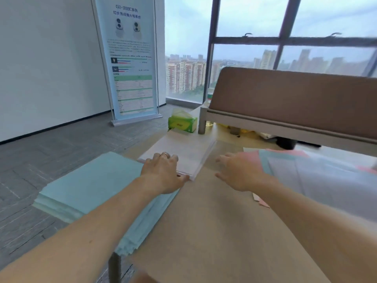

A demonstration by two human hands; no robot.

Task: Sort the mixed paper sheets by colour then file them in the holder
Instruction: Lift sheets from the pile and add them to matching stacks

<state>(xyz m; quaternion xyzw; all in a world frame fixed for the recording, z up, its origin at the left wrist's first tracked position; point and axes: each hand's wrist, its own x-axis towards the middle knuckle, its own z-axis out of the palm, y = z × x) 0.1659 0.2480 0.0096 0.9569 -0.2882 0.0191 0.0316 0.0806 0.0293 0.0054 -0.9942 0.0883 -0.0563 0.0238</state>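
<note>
A thick stack of light blue sheets (91,186) lies at the table's left edge, partly overhanging it. Behind it sits a stack of white sheets (183,148). My left hand (163,172), a ring on one finger, rests on the near left corner of the white stack, thumb along its front edge. On the right lies a mixed spread of pink, blue and white sheets (306,166). My right hand (238,172) hovers with fingers spread just left of that spread, holding nothing. No file holder is visible.
The wooden table (214,221) runs forward from me. A green tissue pack (182,121) stands behind the white stack. A brown desk divider (295,99) rises at the back right. A standing banner (132,58) and grey carpet lie to the left.
</note>
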